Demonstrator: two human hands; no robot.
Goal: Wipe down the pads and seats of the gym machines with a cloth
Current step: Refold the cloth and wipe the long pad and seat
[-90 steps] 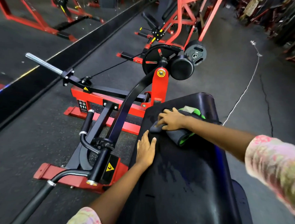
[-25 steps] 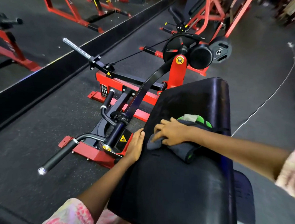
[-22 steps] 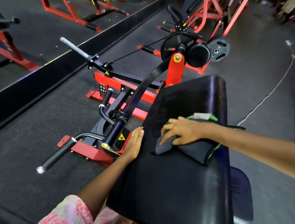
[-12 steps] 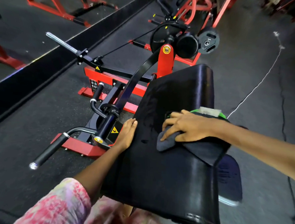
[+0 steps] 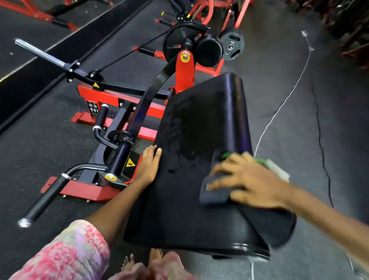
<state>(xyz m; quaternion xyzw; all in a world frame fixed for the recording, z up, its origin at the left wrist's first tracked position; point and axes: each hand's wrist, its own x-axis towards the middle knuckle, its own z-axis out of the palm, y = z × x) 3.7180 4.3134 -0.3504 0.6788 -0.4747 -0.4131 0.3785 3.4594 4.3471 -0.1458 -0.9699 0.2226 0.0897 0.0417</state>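
A dark rubber gym floor (image 5: pixel 41 146) spreads under a red-and-black machine frame (image 5: pixel 121 103), with a white cord (image 5: pixel 287 97) trailing across the grey concrete to the right of the pad. The large black pad (image 5: pixel 196 127) slopes up through the middle of the view and serves as the landmark. The left hand (image 5: pixel 149 167) lies flat with straight fingers against the pad's left edge, just beside the frame's yellow warning sticker (image 5: pixel 130 163). The right hand (image 5: pixel 247 182), blurred, spreads its fingers over a dark cloth (image 5: pixel 215 194) with a green trim, pressing it onto the pad's right side near the lower end. A black roller (image 5: pixel 209 50) and a weight plate (image 5: pixel 232 46) sit beyond the pad's far end. A black handle bar (image 5: pixel 48 195) juts out on the left of the pad. Bare toes (image 5: pixel 131 262) show below the pad's near edge.
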